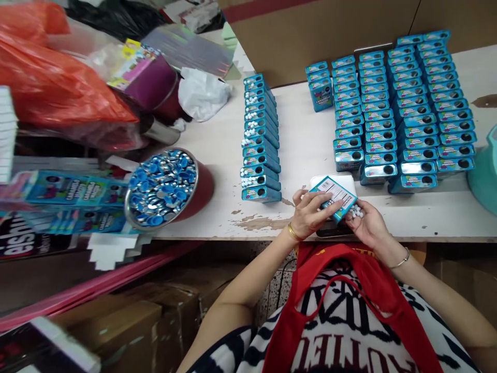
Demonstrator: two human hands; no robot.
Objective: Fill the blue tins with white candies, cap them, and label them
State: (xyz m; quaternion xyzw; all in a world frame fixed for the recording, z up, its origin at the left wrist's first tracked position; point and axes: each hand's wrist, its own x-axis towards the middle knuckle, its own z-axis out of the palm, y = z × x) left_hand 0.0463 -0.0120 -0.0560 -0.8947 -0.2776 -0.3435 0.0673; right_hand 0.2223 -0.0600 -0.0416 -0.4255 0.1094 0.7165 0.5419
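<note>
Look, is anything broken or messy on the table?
Yes, the white table has ragged brown patches by the near end of the left row of boxes, as if its top has worn away. White balls also bulge up from some of those boxes.

The held box (337,196) is blue with a white panel, the little balls (355,211) whitish, the caps (163,186) blue and silver, the tub (205,187) red, the counter (217,142) white with brown patches.
</note>
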